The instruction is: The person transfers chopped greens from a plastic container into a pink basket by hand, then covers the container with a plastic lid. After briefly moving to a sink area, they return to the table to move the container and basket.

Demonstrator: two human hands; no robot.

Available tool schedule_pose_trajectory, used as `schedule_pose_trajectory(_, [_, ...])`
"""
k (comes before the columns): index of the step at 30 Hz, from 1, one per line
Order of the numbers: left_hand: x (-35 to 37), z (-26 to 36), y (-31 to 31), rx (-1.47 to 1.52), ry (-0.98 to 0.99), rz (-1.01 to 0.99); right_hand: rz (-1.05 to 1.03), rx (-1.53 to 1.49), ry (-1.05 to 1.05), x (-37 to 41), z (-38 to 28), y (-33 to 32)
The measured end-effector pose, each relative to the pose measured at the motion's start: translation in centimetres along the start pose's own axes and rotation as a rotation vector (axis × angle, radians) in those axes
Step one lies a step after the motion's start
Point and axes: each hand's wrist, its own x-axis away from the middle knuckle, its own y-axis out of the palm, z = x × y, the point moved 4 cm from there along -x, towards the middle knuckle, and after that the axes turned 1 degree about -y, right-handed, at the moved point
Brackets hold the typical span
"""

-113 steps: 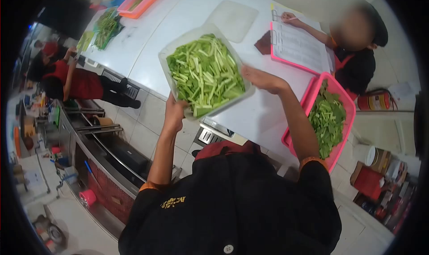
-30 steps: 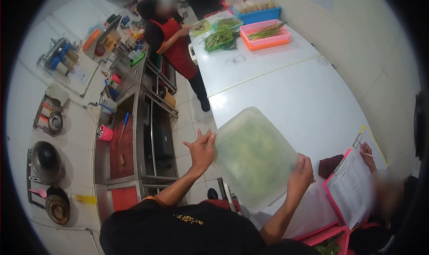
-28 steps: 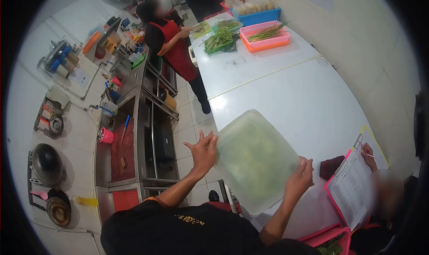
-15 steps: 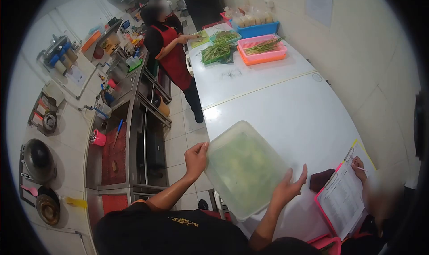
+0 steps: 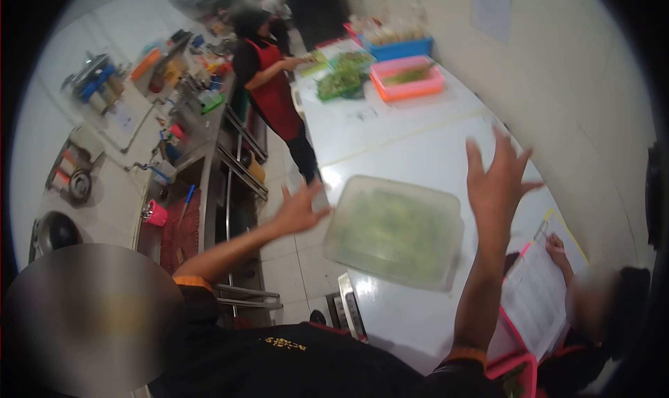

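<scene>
A translucent lidded plastic container [image 5: 394, 232] with pale green contents, blurred through its lid, lies at the near left edge of the white table [image 5: 411, 143]. Just off its left side is my left hand [image 5: 300, 208], open with the fingers apart and holding nothing. My right hand [image 5: 498, 182] is raised to the right of the container, its fingers spread wide and clear of it. Neither hand appears to touch the container.
At right, another person's hand [image 5: 556, 251] holds a pen over a clipboard [image 5: 533, 300]. A person in a red apron [image 5: 275, 84] stands at the table's far left, near green vegetables [image 5: 341, 81] and a pink basket [image 5: 406, 77]. A steel sink counter [image 5: 212, 140] runs along the left.
Both hands have let go of the container, which now lies flatter and turned on the table. My right hand has risen away to the right, and its fingers have spread.
</scene>
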Motion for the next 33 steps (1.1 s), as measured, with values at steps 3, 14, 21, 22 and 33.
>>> schedule_pose_trajectory(3, [-5.6, 3.0, -6.4, -0.139, 0.282, 0.425, 0.184, -0.151, -0.13, -3.0, -2.9, -5.7])
schedule_pose_trajectory(14, [-7.7, 11.5, -16.7, 0.295, 0.449, 0.816, -0.131, -0.01, -0.041, -2.9, -5.9, -7.3])
schedule_pose_trajectory(21, [-11.4, 5.9, 6.0, -0.41, -0.039, 0.264, -0.218, -0.125, -0.01, 8.0, 3.0, 12.5])
schedule_pose_trajectory(22, [-10.9, 6.1, 5.3, -0.239, -0.074, 0.226, -0.176, -0.147, -0.112, 8.3, 2.8, 11.5])
schedule_pose_trajectory(33, [-11.3, 4.6, 4.8, 0.296, -0.221, 0.068, -0.342, -0.275, 0.01, 8.8, 4.2, 12.1])
